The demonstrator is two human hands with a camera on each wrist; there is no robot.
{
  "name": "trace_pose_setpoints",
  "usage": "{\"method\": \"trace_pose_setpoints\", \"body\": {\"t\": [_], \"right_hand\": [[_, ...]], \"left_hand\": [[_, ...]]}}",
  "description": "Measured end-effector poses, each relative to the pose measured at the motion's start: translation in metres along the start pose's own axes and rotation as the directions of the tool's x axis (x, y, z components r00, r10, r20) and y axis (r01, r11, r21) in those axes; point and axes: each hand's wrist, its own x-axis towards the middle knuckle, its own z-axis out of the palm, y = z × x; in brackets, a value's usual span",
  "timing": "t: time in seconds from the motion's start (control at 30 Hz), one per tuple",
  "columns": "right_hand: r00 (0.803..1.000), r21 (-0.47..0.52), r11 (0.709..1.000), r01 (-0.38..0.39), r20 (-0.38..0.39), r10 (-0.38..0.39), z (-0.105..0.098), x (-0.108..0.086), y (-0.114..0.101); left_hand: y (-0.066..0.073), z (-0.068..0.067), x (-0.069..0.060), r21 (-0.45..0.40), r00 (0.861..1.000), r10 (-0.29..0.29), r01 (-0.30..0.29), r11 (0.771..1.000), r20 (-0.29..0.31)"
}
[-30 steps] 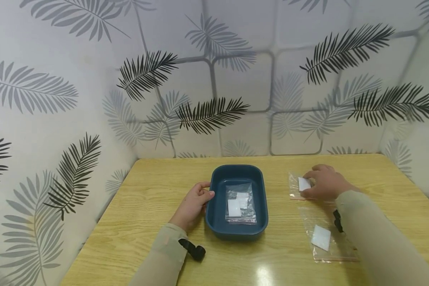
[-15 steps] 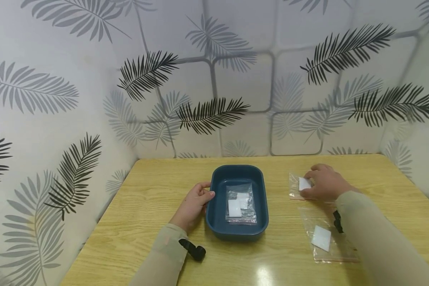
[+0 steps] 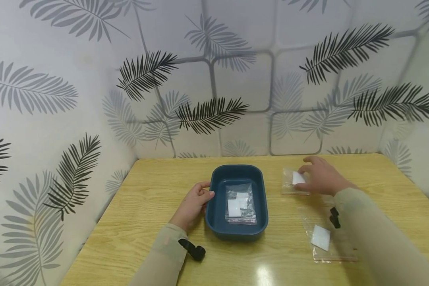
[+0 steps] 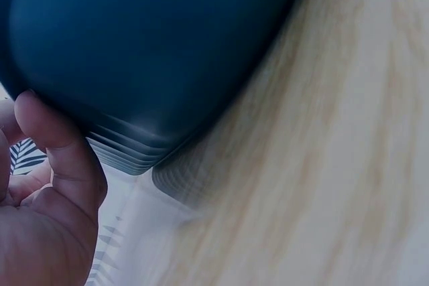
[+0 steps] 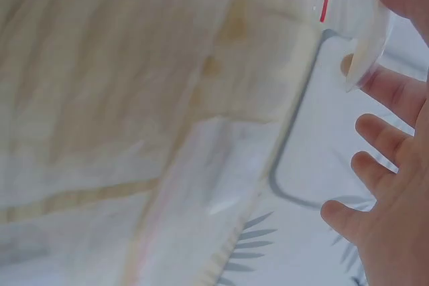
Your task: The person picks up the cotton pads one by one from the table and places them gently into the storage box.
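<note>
A dark blue tray [image 3: 236, 235] stands on the table, its left rim gripped by my left hand [image 3: 192, 204] with the thumb at the edge. The left wrist view shows that hand [image 4: 57, 199] against the outside of the tray [image 4: 161, 45]. Inside the tray lie clear bags with white pieces [image 3: 234, 208]. To the right of it, my right hand [image 3: 321, 177] pinches a small clear bag [image 3: 288, 183] holding a white piece. In the right wrist view, the bag [image 5: 370, 48] is between thumb and index finger of that hand [image 5: 402, 138], the other fingers spread.
Another clear bag with a white piece [image 3: 321, 237] lies on the table [image 3: 157, 178] near the right forearm, partly covered by it. Patterned walls [image 3: 243, 79] rise behind the table and at its left side. A black strap [image 3: 192, 249] is on the left wrist.
My right hand has shifted a little to the left and away from me, and the small bag has moved with it. The left hand and tray have stayed in place.
</note>
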Motion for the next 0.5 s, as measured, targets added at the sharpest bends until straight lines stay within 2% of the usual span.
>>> {"method": "trace_pose_setpoints", "body": {"t": [0.5], "right_hand": [[0.994,0.027,0.995,0.094,-0.06,-0.092,-0.028,0.001,-0.04]], "left_hand": [[0.0,0.0,-0.001,0.003,1.0,-0.009,0.009,1.0,-0.005]]}}
